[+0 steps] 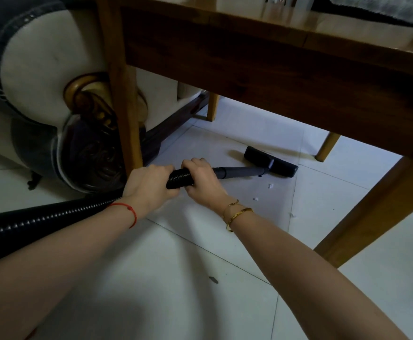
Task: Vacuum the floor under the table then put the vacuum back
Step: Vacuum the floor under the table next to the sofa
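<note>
Head view: both hands hold the black ribbed hose [179,179] of the vacuum, just in front of the near left table leg [124,99]. The left hand [151,186] has its grip wrapped round the hose on the near side; the right hand [201,179] has its grip closed round the hose where it joins the grey wand [239,171]. The wand runs low over the floor [151,266] to the black head [270,161], which lies flat on the tiles under the table [274,77], between that leg and the far legs. Step in hand: sweeping the floor under the table. Keep the head flat on the tiles and keep the wand low, so that it passes beneath the apron. Draw the head back toward the white scraps [270,185] that lie on the tiles between the head and the right hand, then over the further scrap [255,199] nearer the wrist. Work in overlapping strokes from the leg outward. Obstructions: the leg stands just beside the left hand and limits any swing to that side; a sofa [41,77] with a carved dark base stands directly behind the leg. The near right leg [372,204] bounds the opposite side. The hose trails back from the left hand past the sofa base and may snag there. A dark speck [213,279] lies on the open floor, well in front of the leg.
</note>
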Tool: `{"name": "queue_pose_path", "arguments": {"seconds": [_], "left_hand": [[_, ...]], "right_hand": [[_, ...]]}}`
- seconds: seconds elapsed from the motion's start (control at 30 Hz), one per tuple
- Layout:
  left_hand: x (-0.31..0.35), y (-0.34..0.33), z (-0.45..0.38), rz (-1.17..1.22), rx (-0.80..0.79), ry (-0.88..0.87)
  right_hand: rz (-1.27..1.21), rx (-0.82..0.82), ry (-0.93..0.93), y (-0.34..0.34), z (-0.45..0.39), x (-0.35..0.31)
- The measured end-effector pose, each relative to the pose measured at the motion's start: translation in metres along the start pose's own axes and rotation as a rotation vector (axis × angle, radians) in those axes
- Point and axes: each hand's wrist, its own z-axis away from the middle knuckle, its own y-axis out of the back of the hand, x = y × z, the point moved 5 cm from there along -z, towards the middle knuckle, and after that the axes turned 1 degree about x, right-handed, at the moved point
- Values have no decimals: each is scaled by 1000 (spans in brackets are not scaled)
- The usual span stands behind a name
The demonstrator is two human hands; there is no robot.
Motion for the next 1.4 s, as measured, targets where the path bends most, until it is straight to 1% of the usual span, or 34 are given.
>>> {"name": "queue_pose_path", "arguments": {"seconds": [0.23, 0.57, 0.83, 1.1, 1.23, 1.4], "left_hand": [[-26, 32, 54, 5, 20, 37], [-63, 82, 123, -94, 121, 52], [-89, 106, 158, -137, 167, 90], [-100, 106, 164, -134, 147, 150], [-100, 95, 153, -147, 147, 152], [-96, 78, 129, -95, 121, 167]], "right_hand": [[-95, 8, 67, -3, 16, -60], [-198, 38, 139, -5, 29, -147], [-239, 38, 175, -10, 30, -193], [-265, -1, 209, -14, 25, -202], [-242, -13, 197, -22, 18, -189], [-236, -52, 203, -30, 4, -162]]}}
